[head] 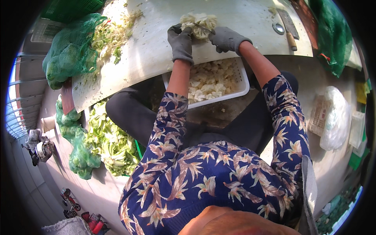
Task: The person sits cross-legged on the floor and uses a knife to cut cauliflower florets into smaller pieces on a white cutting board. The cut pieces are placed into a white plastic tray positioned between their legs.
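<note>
A cauliflower head [205, 21] rests on the pale work table with its cut stem side towards me. Grey-gloved, my left hand [179, 41] holds the head at its left edge. In my right hand [227, 39], also gloved, is a small knife [202, 28] whose blade lies across the cauliflower. The knife's handle is hidden inside my fist. Below the table edge, between my legs, a white plastic crate [245, 85] holds many cut cauliflower florets [211, 83]. My left forearm covers part of that crate.
Leaf trimmings [113, 36] are heaped on the table's left, beside a green mesh bag [70, 50]. A cleaver [288, 26] and a round metal object [278, 28] lie at right. More leaves [114, 141] fill a container on the floor left. A clear plastic bag [335, 120] sits right.
</note>
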{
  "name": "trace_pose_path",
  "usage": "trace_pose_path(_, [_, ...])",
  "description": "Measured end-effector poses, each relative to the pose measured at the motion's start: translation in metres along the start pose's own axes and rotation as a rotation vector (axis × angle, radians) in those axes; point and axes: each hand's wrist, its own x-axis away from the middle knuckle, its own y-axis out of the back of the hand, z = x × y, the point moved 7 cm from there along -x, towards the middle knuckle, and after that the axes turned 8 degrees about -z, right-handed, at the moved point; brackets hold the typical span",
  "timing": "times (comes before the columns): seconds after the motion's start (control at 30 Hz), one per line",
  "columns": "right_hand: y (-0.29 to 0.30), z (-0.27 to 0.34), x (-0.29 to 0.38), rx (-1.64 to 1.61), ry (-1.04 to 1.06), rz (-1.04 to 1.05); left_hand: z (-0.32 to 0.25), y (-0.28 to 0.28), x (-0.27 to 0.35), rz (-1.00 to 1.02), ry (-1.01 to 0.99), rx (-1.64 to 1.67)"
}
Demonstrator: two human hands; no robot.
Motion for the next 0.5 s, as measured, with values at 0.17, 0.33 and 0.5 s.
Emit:
trace_pose_path(0.17, [0.003, 0.008, 0.004, 0.141, 0.054, -0.049, -0.021, 0.014, 0.005, 0.029, -0.136, 0.026])
trace_pose_path(0.33, [0.025, 0.028, 0.023, 0.060, 0.094, -0.100, -0.068, 0.049, -0.001, 0.316, -0.072, 0.197])
trace_pose_path(0.5, [0.007, 0.104, 0.052, 0.320, 0.811, -0.451, -0.095, 0.092, 0.018, 0.310, -0.189, 0.018])
